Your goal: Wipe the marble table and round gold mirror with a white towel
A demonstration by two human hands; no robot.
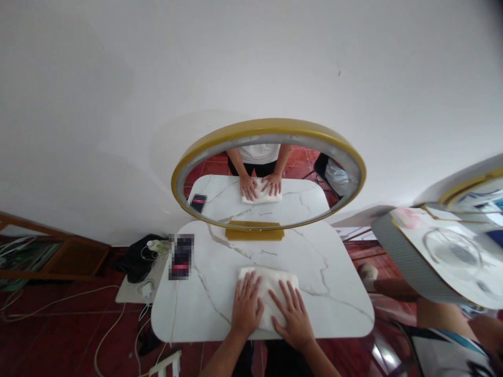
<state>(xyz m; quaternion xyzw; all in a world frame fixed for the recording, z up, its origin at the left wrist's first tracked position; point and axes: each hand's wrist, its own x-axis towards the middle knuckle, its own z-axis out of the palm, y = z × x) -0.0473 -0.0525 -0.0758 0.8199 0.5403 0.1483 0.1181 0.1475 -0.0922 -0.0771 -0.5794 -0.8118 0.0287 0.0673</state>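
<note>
A folded white cloth (268, 293) lies flat near the front edge of the white marble-patterned table (330, 309). My left hand (246, 306) rests on its left side, palm down with the fingers stretched forward. On the right side of the cloth lies my right hand (293, 317), also flat, its fingers spread and angled to the left. Neither hand grips anything. The gold-framed mirror (269, 128) behind the cloth reflects both hands and the cloth.
A phone (182, 256), blurred out, lies at the table's left edge with a cable running down. The mirror's gold base (254, 231) stands at the back. To the right are another table (451, 251) and a seated person's leg (444, 317). Cables (102, 335) trail over the red floor at left.
</note>
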